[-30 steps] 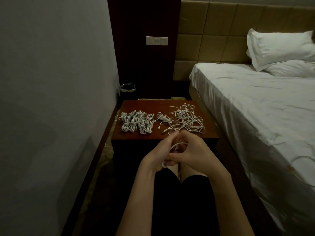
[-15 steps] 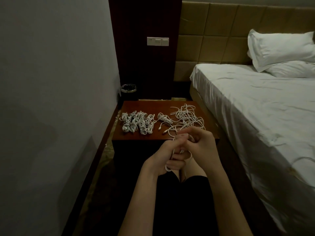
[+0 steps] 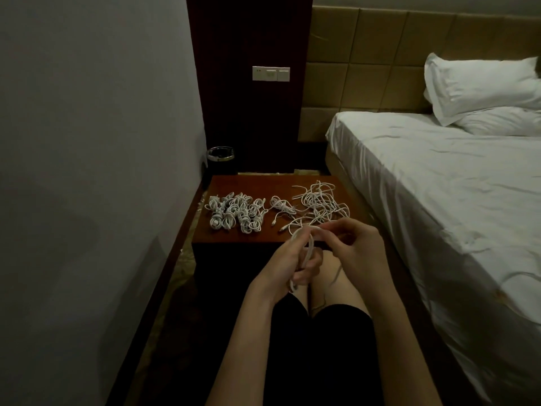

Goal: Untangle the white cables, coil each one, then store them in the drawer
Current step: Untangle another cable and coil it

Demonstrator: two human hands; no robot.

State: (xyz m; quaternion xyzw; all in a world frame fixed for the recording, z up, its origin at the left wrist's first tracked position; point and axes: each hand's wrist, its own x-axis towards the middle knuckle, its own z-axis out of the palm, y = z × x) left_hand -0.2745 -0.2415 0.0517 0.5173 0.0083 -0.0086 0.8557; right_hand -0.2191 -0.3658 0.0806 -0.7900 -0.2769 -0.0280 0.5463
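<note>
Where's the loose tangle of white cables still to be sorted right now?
In the head view, the loose tangle of white cables lies on the right half of the reddish-brown wooden nightstand, right of the coiled white cable bundles.

- The white cable (image 3: 308, 250) runs into the left hand (image 3: 288, 266), whose curled fingers hide how many loops it holds.
- The right hand (image 3: 355, 244) covers the nightstand (image 3: 263, 183)'s front right corner and the near end of the loose tangle (image 3: 319, 203).
- The connector tips are too small to identify.
- The pillow (image 3: 480, 86) and bed (image 3: 456, 183) are cut off by the right edge.
</note>
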